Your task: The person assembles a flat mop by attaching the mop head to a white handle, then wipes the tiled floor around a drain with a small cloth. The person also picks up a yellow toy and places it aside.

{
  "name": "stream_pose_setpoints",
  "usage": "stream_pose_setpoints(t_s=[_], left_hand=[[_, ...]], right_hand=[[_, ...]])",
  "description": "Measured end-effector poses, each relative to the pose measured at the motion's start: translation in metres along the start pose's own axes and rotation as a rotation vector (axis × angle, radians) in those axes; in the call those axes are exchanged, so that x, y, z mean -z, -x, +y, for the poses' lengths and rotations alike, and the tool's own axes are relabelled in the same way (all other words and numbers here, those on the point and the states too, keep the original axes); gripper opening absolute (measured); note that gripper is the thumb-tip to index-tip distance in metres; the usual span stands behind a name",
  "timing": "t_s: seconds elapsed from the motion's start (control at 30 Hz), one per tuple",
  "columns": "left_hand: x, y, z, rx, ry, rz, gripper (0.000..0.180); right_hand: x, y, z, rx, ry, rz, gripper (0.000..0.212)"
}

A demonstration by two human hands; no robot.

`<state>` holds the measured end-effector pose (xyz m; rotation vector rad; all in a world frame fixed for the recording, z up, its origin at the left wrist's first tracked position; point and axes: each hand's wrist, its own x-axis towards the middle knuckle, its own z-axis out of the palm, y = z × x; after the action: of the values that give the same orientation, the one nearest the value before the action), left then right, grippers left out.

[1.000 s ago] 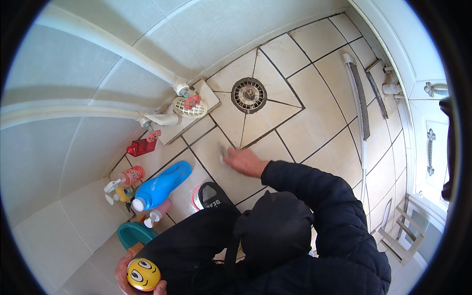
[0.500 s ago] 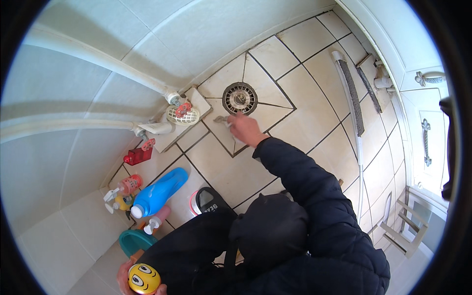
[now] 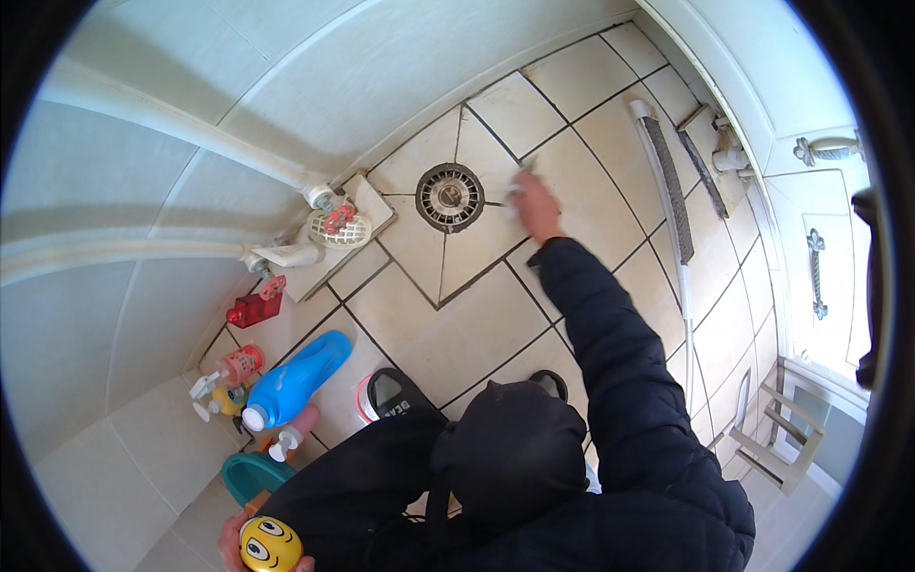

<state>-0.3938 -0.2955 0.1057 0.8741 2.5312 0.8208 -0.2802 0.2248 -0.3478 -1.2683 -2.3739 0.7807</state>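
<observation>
My right hand is closed low over the floor tiles, right of the round metal floor drain. A small pale whitish piece shows at its fingers, like a wipe or rag, but blur hides its exact kind. My left hand is at the lower left, wrapped round a yellow round thing with big cartoon eyes. The rest of that object is cut off by the picture's lower edge.
Left stand a blue bottle, a pink pump bottle, a red bottle and a teal basin. White pipes with red valve handles run along the wall. A grey-white strip lies right, before white cabinets.
My right hand has moved right, from just below the drain to the tiles beyond its right side, with the pale piece still at its fingers. The left hand keeps its hold.
</observation>
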Motion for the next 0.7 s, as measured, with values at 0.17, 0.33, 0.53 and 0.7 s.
stream_pose_setpoints(t_s=[0.17,0.33,0.53,0.7], left_hand=[[-0.003,-0.004,0.005,-0.1,-0.058,0.032,0.082],[-0.004,-0.007,0.005,-0.138,-0.055,0.057,0.08],[-0.005,-0.006,0.003,-0.117,-0.006,0.057,0.081],[-0.002,-0.004,0.004,-0.121,-0.067,0.033,0.082]], right_hand=[[-0.023,0.027,-0.07,-0.093,-0.655,-0.383,0.027],[0.022,0.039,-0.071,-0.428,-0.588,-0.573,0.034],[0.021,0.064,-0.068,0.255,0.188,-0.367,0.04],[0.01,0.059,-0.071,0.175,-0.017,-0.149,0.03]])
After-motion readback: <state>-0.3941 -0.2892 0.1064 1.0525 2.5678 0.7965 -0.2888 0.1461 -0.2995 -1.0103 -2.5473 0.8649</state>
